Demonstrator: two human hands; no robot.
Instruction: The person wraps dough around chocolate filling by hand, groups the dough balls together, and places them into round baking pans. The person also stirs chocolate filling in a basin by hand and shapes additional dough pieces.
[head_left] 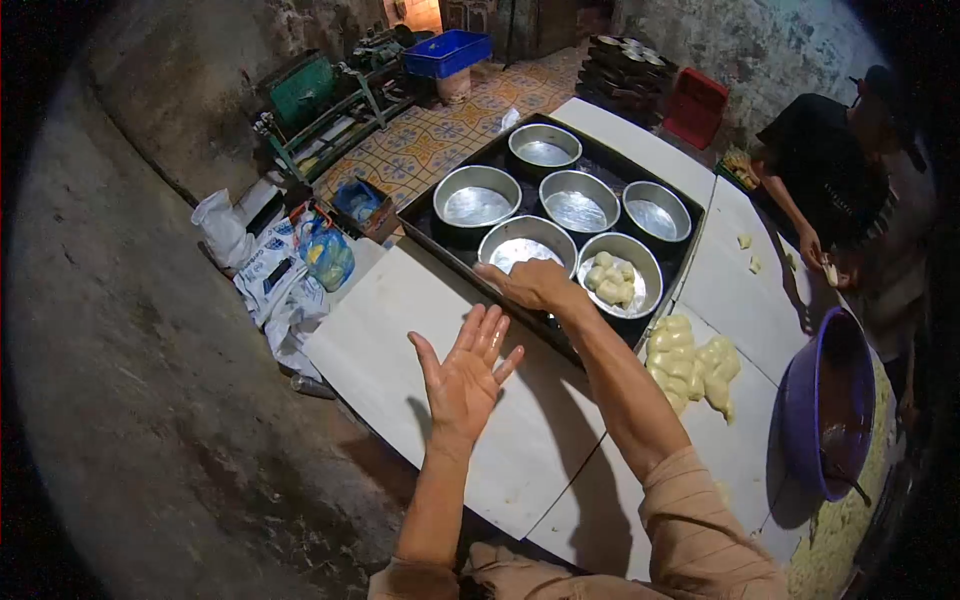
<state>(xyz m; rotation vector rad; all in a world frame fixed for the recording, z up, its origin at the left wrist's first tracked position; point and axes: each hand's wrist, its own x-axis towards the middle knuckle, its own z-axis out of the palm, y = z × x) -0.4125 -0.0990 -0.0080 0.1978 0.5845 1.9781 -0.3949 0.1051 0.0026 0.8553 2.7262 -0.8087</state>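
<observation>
My left hand (465, 378) hovers palm up over the white tabletop, fingers spread, with nothing in it and a wet shine on the skin. At the near rim of a round metal pan (522, 250) is my right hand (540, 284), its back toward me. Its fingers are bent together and partly hidden, so whether they grip the pan's rim or the tray edge is unclear. Several round pans stand in the large dark tray (432, 232). One pan (652, 275) beside my right hand holds pale dough balls (610, 280). More dough pieces (690, 365) lie on the table near my right forearm.
A purple basin (805, 410) stands at the right. Across the table a person in dark clothes (825, 170) handles a small pale piece. Bags (285, 275) are piled left of the table. A green machine (305, 95) and blue crate (447, 55) stand behind.
</observation>
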